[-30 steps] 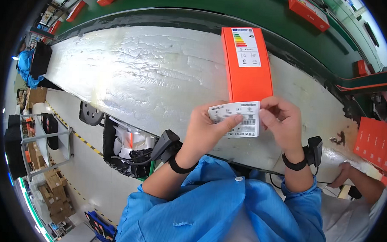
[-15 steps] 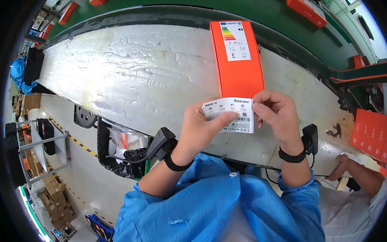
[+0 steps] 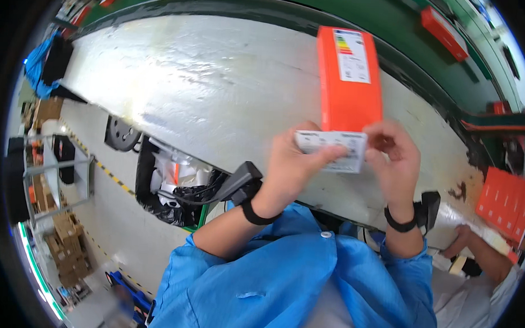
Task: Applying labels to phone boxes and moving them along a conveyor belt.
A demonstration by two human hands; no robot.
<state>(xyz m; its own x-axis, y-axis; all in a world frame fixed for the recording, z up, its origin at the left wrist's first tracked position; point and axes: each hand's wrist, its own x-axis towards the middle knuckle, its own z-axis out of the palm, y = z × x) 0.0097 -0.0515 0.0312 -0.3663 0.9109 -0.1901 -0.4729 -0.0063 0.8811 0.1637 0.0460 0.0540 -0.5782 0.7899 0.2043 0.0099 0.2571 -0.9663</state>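
White counter (image 3: 178, 91) below me, an orange box (image 3: 349, 80) lying on it.
Both my hands, left hand (image 3: 291, 165) and right hand (image 3: 396, 163), pinch a white label (image 3: 331, 149) by its ends, held at the box's near end.

Orange box (image 3: 349, 80): its near end is hidden behind the white label (image 3: 331, 150); label's print is blurred; co-worker's hand (image 3: 460, 240) at four o'clock is half cut off.

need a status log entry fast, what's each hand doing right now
Left hand: closed, pinching the left end of the white label.
Right hand: closed, pinching the label's right end, just below the orange box.
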